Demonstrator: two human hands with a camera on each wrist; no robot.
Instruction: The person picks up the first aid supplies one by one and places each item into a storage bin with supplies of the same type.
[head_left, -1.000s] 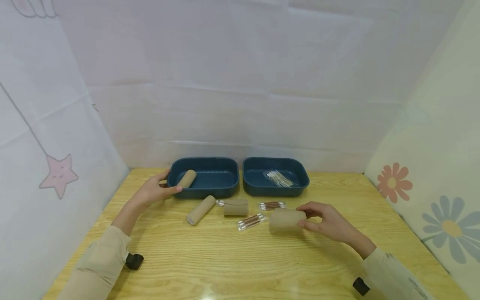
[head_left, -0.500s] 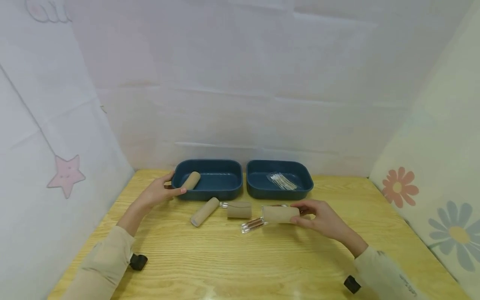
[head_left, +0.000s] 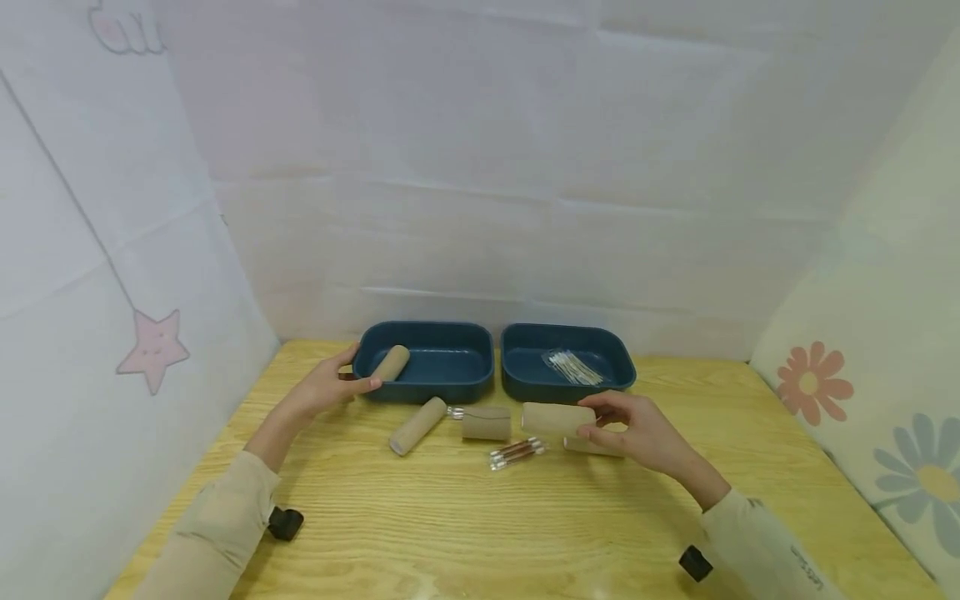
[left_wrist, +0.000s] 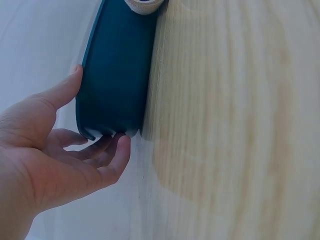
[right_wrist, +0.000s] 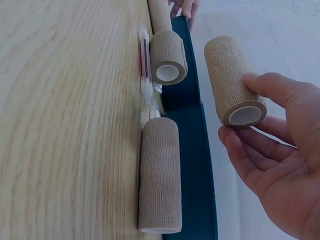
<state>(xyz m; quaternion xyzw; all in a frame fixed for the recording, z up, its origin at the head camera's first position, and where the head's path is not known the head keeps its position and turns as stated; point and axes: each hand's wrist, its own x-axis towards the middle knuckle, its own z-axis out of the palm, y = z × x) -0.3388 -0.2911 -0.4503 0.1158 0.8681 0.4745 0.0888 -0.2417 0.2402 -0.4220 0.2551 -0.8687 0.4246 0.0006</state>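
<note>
My right hand [head_left: 630, 429] pinches a beige cohesive bandage roll [head_left: 551, 417] between thumb and fingers, just off the table in front of the right blue tray [head_left: 525, 367]. Below it lies another bandage roll [right_wrist: 160, 175], partly hidden by the hand in the head view. My left hand [head_left: 326, 387] grips the left end of the left blue tray [head_left: 450, 390], thumb and fingers round its corner. Inside that tray a bandage roll [head_left: 392, 362] leans. The right tray contains a clear pack of white cotton swabs [head_left: 573, 367].
In front of the trays lie two more bandage rolls, one slanted [head_left: 418, 427] and one crosswise [head_left: 487, 423]. White swab tips [head_left: 454, 412] show beside the latter. A pack of brown-stemmed swabs [head_left: 517, 452] lies nearer. A white cloth wall [head_left: 480, 208] stands behind the trays.
My right hand has carried the bandage roll left and toward the right tray, exposing another roll beneath the hand. A brown-stemmed swab pack is now hidden. My left hand stays at the left tray.
</note>
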